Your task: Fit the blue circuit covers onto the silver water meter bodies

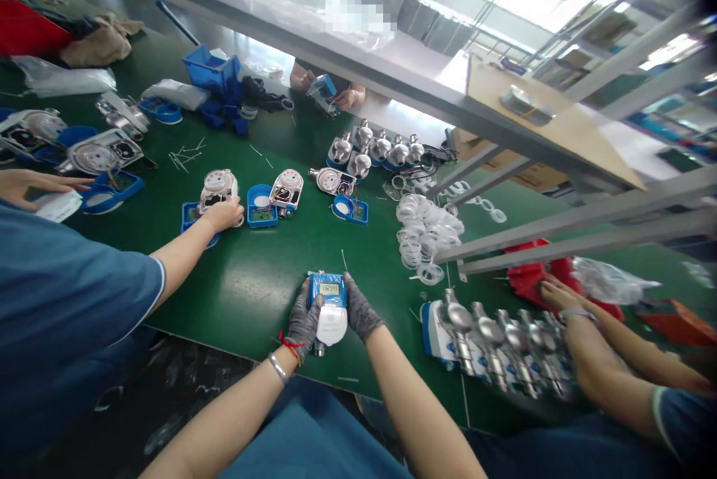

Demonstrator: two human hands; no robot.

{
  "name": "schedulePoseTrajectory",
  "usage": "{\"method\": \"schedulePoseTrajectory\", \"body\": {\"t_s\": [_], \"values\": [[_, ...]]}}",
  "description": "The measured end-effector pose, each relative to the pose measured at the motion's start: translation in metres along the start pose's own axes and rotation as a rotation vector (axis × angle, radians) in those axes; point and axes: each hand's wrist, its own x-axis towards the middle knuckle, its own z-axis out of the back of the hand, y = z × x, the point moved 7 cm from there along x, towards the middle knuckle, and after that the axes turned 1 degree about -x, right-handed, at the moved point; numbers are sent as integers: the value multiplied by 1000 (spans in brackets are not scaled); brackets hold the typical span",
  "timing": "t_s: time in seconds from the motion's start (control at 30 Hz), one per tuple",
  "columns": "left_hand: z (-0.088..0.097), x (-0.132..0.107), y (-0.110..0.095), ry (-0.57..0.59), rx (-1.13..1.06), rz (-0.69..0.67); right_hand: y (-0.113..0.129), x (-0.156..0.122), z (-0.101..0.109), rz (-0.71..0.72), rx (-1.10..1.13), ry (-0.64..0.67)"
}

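Green tabletop in a workshop, co-workers on both sides. Left hand & right hand, both gloved, fingers clamped on a blue-white meter at the near edge; LCD text too small to read. Clear rings to the right, finished meters beyond

I count one blue-topped meter between my two gloved hands, three open white meters with three blue covers mid-table, and six co-worker hands along the table edges.
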Motion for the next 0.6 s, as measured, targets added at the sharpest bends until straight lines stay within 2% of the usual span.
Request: {"method": "schedulePoseTrajectory", "body": {"t_s": [0.07,0.1,0.17,0.23,0.37,0.47,0.53,0.6], "values": [[-3,-6,-6,18,118,-72,3,6,-5,-4,40,16],[-3,-12,-11,13,215,-147,6,4,-5,52,46,-14],[-3,-27,-23,5,418,-327,12,-10,4,246,20,-124],[-1,-42,-28,16,522,-431,9,-31,15,430,-86,-235],[7,-59,-16,-8,490,-384,-16,-60,31,595,-311,-342],[10,-62,-10,-89,521,-369,-26,-63,36,661,-348,-363],[13,-49,-15,-87,539,-319,-25,-58,36,664,-327,-351],[22,-18,-37,-66,534,-267,-18,-52,36,649,-292,-350]]}}
